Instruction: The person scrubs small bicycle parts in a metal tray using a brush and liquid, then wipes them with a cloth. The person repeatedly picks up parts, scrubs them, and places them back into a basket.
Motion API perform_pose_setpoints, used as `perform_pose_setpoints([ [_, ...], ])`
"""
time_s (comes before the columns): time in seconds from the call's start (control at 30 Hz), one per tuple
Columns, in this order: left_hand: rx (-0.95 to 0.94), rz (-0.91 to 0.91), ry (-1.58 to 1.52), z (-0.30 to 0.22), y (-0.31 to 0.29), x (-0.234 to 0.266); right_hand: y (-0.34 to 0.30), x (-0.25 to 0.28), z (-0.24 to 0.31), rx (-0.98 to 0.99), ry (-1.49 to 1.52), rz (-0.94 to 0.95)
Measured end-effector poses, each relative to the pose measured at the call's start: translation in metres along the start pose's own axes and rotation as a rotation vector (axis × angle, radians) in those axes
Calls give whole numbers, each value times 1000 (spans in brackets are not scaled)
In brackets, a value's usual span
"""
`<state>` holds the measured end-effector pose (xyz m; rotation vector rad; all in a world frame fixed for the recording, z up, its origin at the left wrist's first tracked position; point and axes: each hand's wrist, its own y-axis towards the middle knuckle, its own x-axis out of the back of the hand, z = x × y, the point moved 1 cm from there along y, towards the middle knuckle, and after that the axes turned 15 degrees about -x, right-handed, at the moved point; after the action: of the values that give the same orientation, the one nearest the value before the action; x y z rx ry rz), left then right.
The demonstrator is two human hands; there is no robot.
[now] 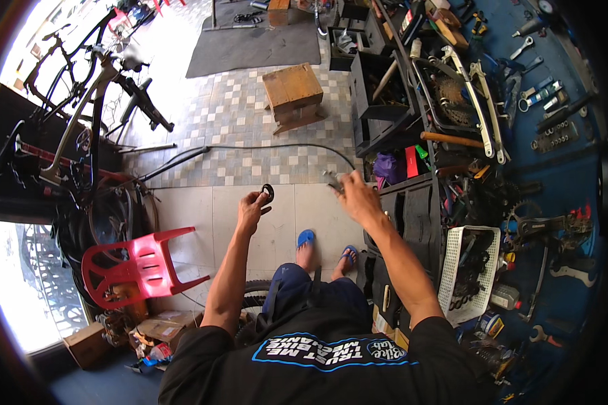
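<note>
Room, in the head view: it is a bicycle workshop; bicycles (pixel 103 73) stand at the far left, and many tools hang or lie along the dark blue panel (pixel 554 192) at the right.
Floor: the floor (pixel 189 209) is of plain pale tiles around the feet; beyond their far edge it becomes a mosaic of small grey and beige squares.
On the floor: a wooden stool (pixel 294 86) stands on the mosaic, a grey mat (pixel 253 52) lies behind it, and a red chair (pixel 148 262) is toward the left edge of the plain tiles.
Right side: a white basket (pixel 454 260) with small dark parts is beside the black shelving (pixel 402 123).
Left hand: the left hand (pixel 251 206) has its fingers pinched on a black ring (pixel 271 195), in the air above the plain tiles, close to their far edge.
Right hand: the right hand (pixel 360 198) is closed around a grey tool (pixel 332 179), blurred; a black hose (pixel 270 146) seems to join it.
Progress: both things are taken up, and they are apart. I judge the work is in its middle.
Left over: the ring is not yet set down or fitted anywhere; whether it is finished, I cannot tell.
</note>
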<state>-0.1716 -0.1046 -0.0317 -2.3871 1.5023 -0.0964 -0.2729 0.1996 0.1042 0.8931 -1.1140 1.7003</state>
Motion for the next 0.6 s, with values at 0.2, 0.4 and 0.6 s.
perform_pose_setpoints([
  [0.2, 21, -43, -33, 24, 4, 21, -5, -46, 42, 38, -131, 475],
  [0.4, 22, -92, -16, 36, 9, 28, -14, -75, 82, 160, -224, 491],
  [0.6, 19, -103, 32, 46, 12, 29, -8, -84, 111, 175, -231, 368],
])
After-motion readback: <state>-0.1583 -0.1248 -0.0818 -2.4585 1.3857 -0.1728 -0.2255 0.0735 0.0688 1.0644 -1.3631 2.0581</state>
